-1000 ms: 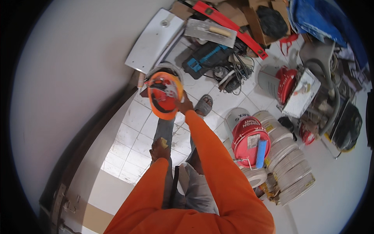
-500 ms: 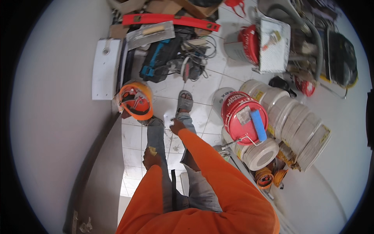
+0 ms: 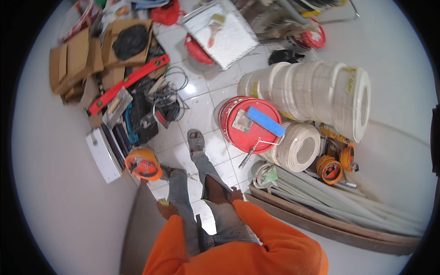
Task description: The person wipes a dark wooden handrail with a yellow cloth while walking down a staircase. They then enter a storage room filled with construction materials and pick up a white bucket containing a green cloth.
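My left hand (image 3: 167, 211) hangs beside my left leg, closed on a small yellow piece (image 3: 162, 201) that looks like a folded pad or sheet; its exact kind is too small to tell. Just ahead of it an orange hard hat (image 3: 143, 164) lies upside down against the left wall. By my right thigh is my right hand (image 3: 236, 195), small and partly against the leg, so its fingers are not clear. Ahead and to its right stands a bucket with a red lid (image 3: 247, 137); a blue paint roller (image 3: 266, 121) and a square metal blade (image 3: 242, 121) rest on that lid.
Coiled white hose or cable rolls (image 3: 316, 91) lie at the right, with long pipes (image 3: 321, 197) behind a wooden board. Far left are cardboard boxes (image 3: 75, 55), a red spirit level (image 3: 130, 82), a trowel (image 3: 117, 107) and a tangled cord (image 3: 174, 87). A paint tray (image 3: 224, 41) holds a brush.
My view has swung to the right, bringing the pipes and more of the rolls into sight. My right hand has come back from ahead of my knee to beside my thigh. The left still holds the yellow piece.
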### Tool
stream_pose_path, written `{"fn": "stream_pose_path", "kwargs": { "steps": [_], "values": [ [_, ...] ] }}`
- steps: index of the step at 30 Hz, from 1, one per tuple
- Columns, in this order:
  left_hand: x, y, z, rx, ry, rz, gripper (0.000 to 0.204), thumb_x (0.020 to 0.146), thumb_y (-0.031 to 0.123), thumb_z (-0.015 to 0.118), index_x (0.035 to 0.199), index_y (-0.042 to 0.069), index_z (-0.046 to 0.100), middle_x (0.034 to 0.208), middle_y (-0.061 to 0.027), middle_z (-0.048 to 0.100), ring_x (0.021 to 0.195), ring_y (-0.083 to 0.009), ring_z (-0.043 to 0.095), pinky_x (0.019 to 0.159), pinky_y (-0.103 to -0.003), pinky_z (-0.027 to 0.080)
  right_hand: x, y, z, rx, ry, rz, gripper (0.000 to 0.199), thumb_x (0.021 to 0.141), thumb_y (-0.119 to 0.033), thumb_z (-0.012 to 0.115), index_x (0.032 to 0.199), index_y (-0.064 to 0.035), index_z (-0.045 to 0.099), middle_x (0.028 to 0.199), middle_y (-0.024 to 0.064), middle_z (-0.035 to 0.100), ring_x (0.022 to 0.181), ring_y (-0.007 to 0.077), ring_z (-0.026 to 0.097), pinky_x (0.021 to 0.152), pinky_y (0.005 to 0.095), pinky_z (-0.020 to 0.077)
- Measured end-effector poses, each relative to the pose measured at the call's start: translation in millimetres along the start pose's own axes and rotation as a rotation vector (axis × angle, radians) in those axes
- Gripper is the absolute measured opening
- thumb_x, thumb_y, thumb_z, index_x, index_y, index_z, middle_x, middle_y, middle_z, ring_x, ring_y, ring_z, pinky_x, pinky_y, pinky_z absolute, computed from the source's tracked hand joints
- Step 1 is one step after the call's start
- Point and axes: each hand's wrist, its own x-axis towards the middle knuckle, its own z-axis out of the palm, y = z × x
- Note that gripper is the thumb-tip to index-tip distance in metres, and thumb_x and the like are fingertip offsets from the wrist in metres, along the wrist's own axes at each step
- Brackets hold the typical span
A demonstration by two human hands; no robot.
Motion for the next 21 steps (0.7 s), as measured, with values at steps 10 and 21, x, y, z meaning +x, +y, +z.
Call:
{"fn": "stream_pose_path", "kwargs": {
  "steps": [10,21],
  "values": [
    [84,-6,-10,-0.078,-0.595,0.190,0.047,0.080,0.026,0.076,0.118,0.003,0.059,0.093,-0.0138,0.066,0.082,-0.0344,0.067,0.074,-0.048,0.053,-37,4,6,0.405,-0.252,-0.188,0.083,0.081,-0.044,0.074,0.153,-0.0191,0.040,0.139,0.0301,0.052,0.126,0.0483,0.056,0.108,0.0527,0.0459],
    [64,127,-112,-0.118,-0.601,0.409,0.052,0.079,0.028,0.079,0.117,-0.003,0.065,0.099,-0.0161,0.070,0.090,-0.0323,0.068,0.082,-0.043,0.054,-124,-46,49,0.742,-0.022,-0.004,0.091,0.076,-0.060,0.074,0.149,-0.0115,0.049,0.142,0.0279,0.054,0.131,0.0422,0.055,0.109,0.0484,0.0453]
  ]
}}
